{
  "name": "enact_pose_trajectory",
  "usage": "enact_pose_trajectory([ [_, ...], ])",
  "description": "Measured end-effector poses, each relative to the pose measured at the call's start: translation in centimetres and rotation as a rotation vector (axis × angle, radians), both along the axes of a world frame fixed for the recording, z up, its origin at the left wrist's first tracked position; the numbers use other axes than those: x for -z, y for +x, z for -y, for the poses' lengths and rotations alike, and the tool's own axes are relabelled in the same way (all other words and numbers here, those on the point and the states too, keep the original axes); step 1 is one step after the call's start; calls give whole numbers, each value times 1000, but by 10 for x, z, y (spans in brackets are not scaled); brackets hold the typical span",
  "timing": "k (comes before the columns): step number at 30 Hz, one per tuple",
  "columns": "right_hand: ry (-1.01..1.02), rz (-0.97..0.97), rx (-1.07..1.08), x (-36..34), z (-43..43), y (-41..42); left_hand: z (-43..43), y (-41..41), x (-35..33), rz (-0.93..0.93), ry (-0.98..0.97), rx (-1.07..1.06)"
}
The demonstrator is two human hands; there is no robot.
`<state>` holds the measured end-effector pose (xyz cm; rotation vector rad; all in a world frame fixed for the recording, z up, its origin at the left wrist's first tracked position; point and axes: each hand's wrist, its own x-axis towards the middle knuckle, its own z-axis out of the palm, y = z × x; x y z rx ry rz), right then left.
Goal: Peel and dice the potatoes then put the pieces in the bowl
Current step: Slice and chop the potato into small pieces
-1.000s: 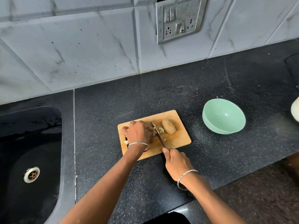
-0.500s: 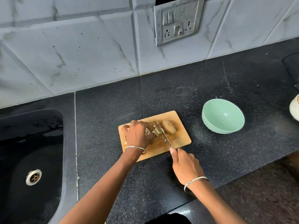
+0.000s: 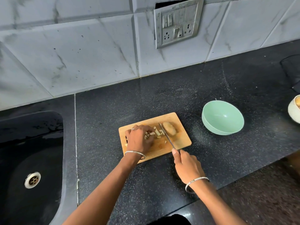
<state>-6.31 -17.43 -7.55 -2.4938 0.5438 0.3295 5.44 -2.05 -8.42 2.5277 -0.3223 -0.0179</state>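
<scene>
- Dicing judged as the step in hand: found cut potato pieces (image 3: 156,133) heaped at the middle of the cutting board (image 3: 181,142), with none yet in the bowl.
- Noted the left hand (image 3: 139,140) resting on the left half of the board, fingers bunched together and curled round the left part of the heap. Probably held that way to pen the pieces in and tuck the fingertips clear of the edge.
- Saw the right hand (image 3: 188,166) just off the near edge of the board, fingers clamped round the handle of the knife (image 3: 167,137). Had one finger stretched forward along the top, likely for steadier downward pressure.
- Found the blade lying slantwise across the board, between the heap and a whole-looking potato (image 3: 169,129) at the far right part of the board, just beside that potato. Could not tell whether the tip touched the wood, or whether the potato was peeled.
- Spotted the green bowl (image 3: 209,125) to the right of the board and apart from it, upright and empty. Presumably parked on the knife side for a short carry.
- Marked a white bowl (image 3: 294,111) much farther right of the board, and a dark sink (image 3: 32,143) well apart to the left.
- Reckoned the remaining potato due for cutting before any transfer, with loose pieces apt to skid off the near edge of the board.
</scene>
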Motion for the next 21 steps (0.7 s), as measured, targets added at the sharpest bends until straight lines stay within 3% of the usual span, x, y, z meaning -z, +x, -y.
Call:
enact_pose_trajectory([
  [6,-165,-8,13,-6,-6,0,-14,8,2,40,43,-61],
  [13,-2,-28,-52,-3,-21,-3,-25,9,-9,-16,118,-108],
  [21,87,-14,-157,-7,-35,-5,-51,13,-11,-18,-137,-192],
])
